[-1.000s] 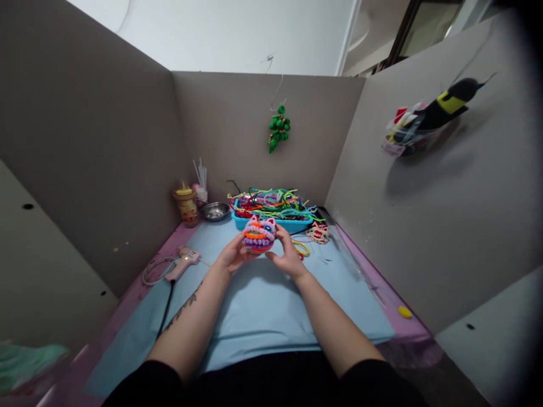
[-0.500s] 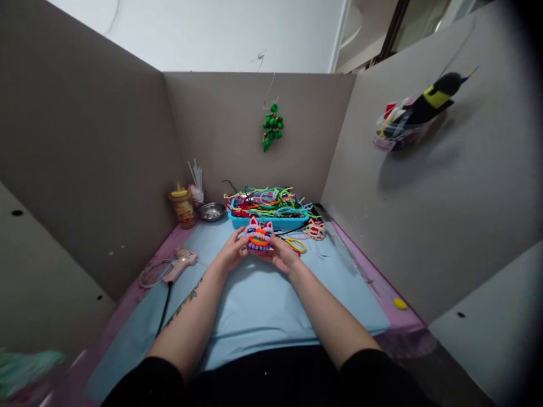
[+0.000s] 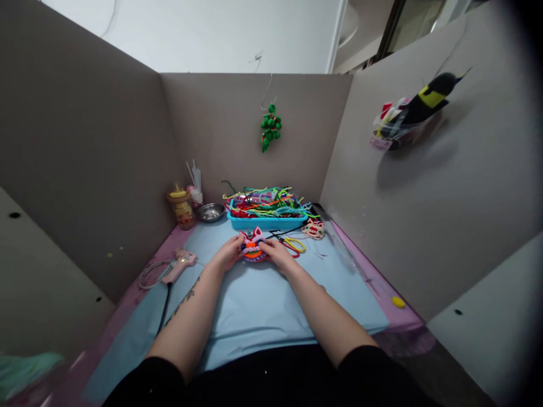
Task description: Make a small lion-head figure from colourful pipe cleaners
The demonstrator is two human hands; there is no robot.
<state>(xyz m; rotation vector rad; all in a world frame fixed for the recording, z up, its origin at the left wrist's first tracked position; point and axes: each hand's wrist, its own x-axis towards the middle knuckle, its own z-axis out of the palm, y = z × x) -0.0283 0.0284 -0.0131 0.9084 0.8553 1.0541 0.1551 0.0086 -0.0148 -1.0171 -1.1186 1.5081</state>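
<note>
A small fuzzy figure [image 3: 253,250] in purple, orange and pink, with two pointed ears, is between my hands over the light blue cloth [image 3: 263,299]. My left hand [image 3: 229,252] grips its left side with bent fingers. On the other side, my right hand [image 3: 278,253] holds it with the thumb on its front edge. Just right of my right hand lie scissors [image 3: 296,246] with yellow and red handles. A beige and red fuzzy piece [image 3: 314,229] rests farther right.
Behind my hands stands a blue tray [image 3: 267,224] heaped with colorful fuzzy stems. A metal bowl [image 3: 211,212], a lidded cup [image 3: 182,210] and a pink glue gun [image 3: 180,267] are on the left. Grey panels [image 3: 254,164] enclose the table.
The fuzzy figure has moved slightly down and left and tilts differently, its face turned more downward. Both hands have moved with it, and more of the scissors shows.
</note>
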